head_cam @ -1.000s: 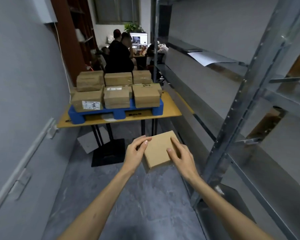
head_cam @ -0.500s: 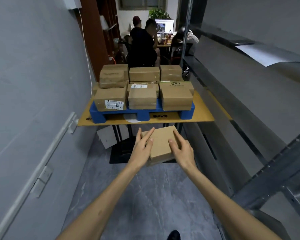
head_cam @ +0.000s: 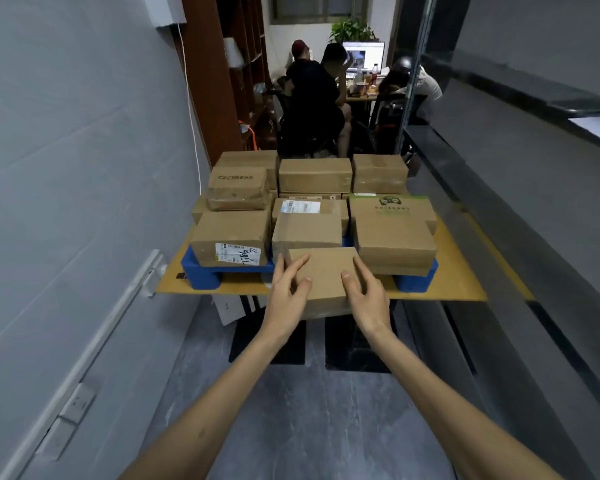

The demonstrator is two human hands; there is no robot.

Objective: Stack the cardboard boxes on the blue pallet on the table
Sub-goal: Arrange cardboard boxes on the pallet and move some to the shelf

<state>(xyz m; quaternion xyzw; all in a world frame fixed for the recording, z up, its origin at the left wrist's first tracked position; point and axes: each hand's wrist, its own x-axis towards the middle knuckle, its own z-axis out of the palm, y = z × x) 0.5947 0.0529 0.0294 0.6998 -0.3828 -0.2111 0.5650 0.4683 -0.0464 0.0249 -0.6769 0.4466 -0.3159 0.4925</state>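
Observation:
I hold a plain cardboard box (head_cam: 326, 271) in both hands, level with the table's front edge. My left hand (head_cam: 288, 292) grips its left side and my right hand (head_cam: 364, 292) grips its right side, fingers on top. Just beyond it the blue pallet (head_cam: 201, 275) sits on the yellow-brown table (head_cam: 458, 285). Several taped cardboard boxes cover the pallet in rows: one with a white label (head_cam: 231, 239) front left, a smaller one (head_cam: 307, 228) in the middle, and a larger one (head_cam: 394, 239) front right. More boxes are stacked behind.
A grey wall (head_cam: 66, 202) runs along the left and metal shelving (head_cam: 516, 168) along the right, leaving a narrow aisle. Black table bases (head_cam: 357, 348) stand on the grey floor. Several people (head_cam: 312, 98) sit at a desk behind the table.
I have moved forward along the aisle. The table and pallet are much closer, and the box in my hands has risen from below the table to its front edge.

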